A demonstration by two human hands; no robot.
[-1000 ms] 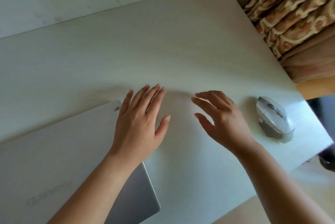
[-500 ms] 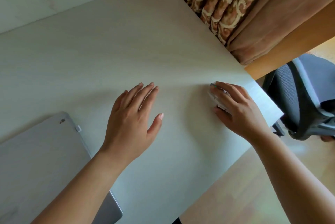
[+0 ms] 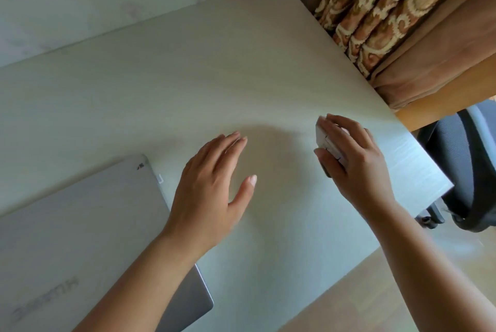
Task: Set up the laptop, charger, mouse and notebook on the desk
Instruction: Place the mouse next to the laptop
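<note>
A: On the counter (image 3: 188,71), right side, near the edge — right hand (image 3: 357,162) is gripping the mouse (image 3: 326,141). Fingers (image 3: 339,123) are curling over the top, thumb is pressing the near side. Closed on it, firm-looking.

B: Lifted or resting?

A: Can't tell; the hand is covering most of it. Only the pale left flank and front are showing.

B: Long axis?

A: Running away from the person, slightly leftward, roughly in line with the right forearm. So the wrist is already sitting behind it, good for sliding or lifting.

B: Left hand (image 3: 212,184)?

A: Hovering or lying flat mid-counter, fingers (image 3: 230,143) spread and loosely extended, holding nothing. It's between the mouse and the laptop (image 3: 80,224), apart from both, though the forearm is crossing over the laptop's right corner.

B: Laptop state?

A: Lid shut, lying flat at the near-left, logo side up.

B: Charger, notebook?

A: Neither is showing in view.

B: Judgement on the step?

A: Probably positioning the mouse to the laptop's right. Mouse is lying right of the left hand, so the right hand is nearer and already on it. Risk: it's sitting close to the counter's right edge, with a chair (image 3: 467,160) and floor beyond.
</note>
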